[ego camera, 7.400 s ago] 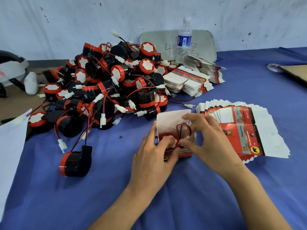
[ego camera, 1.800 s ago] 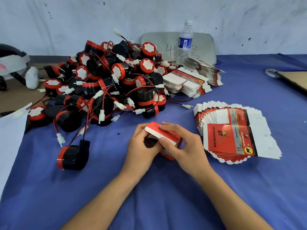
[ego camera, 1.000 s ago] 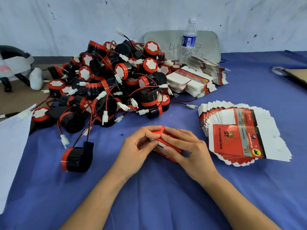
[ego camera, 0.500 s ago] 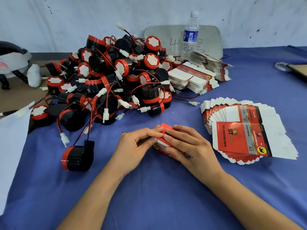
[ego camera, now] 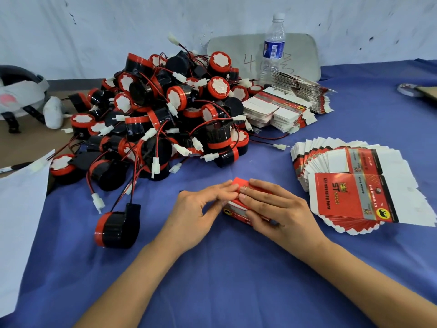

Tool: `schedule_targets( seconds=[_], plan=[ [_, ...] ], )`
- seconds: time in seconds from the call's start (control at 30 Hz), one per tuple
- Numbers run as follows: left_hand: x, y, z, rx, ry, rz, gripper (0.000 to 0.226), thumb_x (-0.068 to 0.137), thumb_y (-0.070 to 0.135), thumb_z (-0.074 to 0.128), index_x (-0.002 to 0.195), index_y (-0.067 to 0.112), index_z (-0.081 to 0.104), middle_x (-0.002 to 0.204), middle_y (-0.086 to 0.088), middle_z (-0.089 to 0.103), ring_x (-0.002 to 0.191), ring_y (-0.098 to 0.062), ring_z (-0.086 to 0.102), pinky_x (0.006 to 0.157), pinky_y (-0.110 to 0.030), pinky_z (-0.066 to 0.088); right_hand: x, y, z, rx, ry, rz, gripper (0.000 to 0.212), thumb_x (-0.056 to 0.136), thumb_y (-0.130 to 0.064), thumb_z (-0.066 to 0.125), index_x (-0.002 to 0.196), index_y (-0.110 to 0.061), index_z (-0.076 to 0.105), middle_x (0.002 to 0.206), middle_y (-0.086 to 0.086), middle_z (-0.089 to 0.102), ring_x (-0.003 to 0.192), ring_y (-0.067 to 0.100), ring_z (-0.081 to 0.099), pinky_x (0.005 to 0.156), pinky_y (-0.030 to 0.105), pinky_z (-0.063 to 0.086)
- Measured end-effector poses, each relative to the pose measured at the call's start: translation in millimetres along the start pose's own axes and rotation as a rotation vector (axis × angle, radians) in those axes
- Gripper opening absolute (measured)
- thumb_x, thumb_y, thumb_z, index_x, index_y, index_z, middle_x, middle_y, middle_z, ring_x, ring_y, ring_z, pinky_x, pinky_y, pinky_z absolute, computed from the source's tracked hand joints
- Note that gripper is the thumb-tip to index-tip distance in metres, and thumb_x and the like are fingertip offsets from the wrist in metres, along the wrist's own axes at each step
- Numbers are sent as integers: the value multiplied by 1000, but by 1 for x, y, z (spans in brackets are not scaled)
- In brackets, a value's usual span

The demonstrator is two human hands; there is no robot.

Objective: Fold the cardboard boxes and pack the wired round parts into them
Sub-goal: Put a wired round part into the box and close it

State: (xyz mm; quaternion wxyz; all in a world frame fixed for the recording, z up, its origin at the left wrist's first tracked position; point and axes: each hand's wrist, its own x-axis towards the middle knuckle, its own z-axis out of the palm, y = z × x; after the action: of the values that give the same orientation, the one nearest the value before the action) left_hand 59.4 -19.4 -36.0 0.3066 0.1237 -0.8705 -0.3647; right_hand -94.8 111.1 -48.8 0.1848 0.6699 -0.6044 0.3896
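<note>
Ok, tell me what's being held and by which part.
The red box: the right hand grips it across top and front side; the left hand presses its top flap with straight fingers.

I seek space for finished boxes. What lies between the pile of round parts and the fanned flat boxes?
In the head view: one white connector trailing from the pile, then bare blue cloth up to the fanned flat boxes.
</note>
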Motion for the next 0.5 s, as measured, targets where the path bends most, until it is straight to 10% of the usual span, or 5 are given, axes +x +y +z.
schedule_targets(
  seconds=[0.5],
  plan=[
    [-6, -8, 4, 50, 29, 89, 22, 86, 8, 66, 107, 11, 73, 124, 8, 63, 121, -2, 56, 102, -19, 43, -8, 14, -17, -60, -323, -44, 41, 95, -37, 53, 133, -23, 57, 142, -3, 50, 133, 28, 46, 96, 45, 52]
  ],
)
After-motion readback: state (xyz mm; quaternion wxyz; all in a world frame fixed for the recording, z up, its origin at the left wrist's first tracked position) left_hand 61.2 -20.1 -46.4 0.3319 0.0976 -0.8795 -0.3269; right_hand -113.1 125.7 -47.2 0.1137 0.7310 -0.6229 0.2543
